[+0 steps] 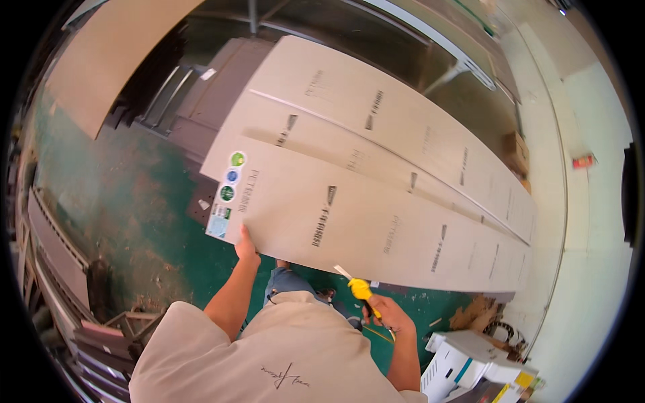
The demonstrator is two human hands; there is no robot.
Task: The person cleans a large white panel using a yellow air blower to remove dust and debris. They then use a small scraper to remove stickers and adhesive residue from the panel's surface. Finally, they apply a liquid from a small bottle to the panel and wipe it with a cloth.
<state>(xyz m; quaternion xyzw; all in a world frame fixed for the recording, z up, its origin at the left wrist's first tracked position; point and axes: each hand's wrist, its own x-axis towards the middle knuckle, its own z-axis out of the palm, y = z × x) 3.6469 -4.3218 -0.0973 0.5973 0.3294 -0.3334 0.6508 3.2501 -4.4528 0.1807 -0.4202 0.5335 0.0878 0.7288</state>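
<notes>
Starting on the left, those round stickers sit at the left end of the near board, which lies in front of you, long way running left to right, overlapping the middle board. Your left hand is at the near edge, close to that corner: thumb up on the printed face, the other fingers out of sight below, so it looks like a pinch grip to me. Decent spot, but imo a board this long could swing from one corner, so go firm and level with it, and don't bend the panel.

Moving right, the pale strip poking out of your yellow tool ends right at the near edge, about halfway along. Can't tell if it actually touches. I'd line it up square to that edge and go light, since the face would probably scuff easily. Your right hand has its fingers wrapped around the tool's back end, which seems solid; a loose wrist should help you steer.

Last bit, far right: the white machine is on your near side, so watch your right elbow if you shuffle that way.
</notes>
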